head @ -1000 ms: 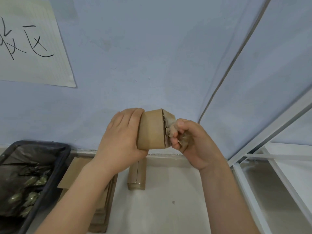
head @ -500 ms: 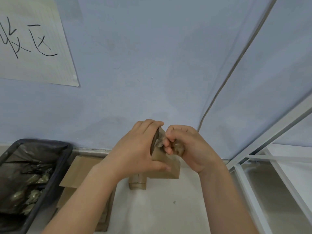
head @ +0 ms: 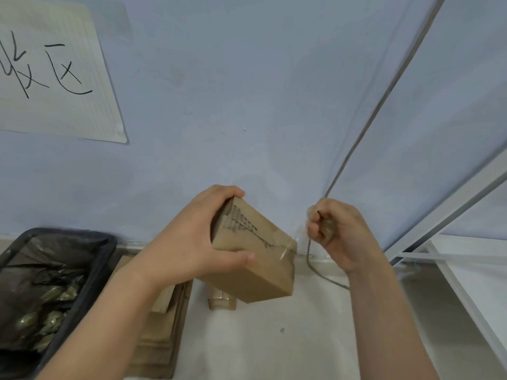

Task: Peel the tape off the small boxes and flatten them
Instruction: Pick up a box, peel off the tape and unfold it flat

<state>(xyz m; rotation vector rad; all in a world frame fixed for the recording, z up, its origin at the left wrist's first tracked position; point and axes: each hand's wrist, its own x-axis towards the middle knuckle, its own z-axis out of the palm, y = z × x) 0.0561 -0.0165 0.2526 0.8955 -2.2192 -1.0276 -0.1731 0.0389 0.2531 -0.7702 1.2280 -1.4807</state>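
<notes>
My left hand (head: pixel 192 242) grips a small brown cardboard box (head: pixel 258 259) in mid-air, fingers over its far end and thumb across its side. A torn strip on the box's upper face bares the corrugated layer. My right hand (head: pixel 337 231) is off to the right of the box, fingers curled round a wad of clear tape (head: pixel 326 227). A thin strand of tape still stretches from that hand to the box's right corner. Another small box (head: pixel 222 301) stands on the white surface below, mostly hidden by the held one.
A stack of flattened cardboard (head: pixel 162 325) lies on the surface at lower left. Left of it stands a black bin (head: pixel 90 283) lined with a dark bag holding crumpled tape. A white metal rack (head: pixel 439 253) is at right, and a grey cable (head: pixel 323 272) runs down the wall.
My right hand has pulled away to the right, stripping tape off the box. The box has tilted in my left hand, its torn face now turned up.
</notes>
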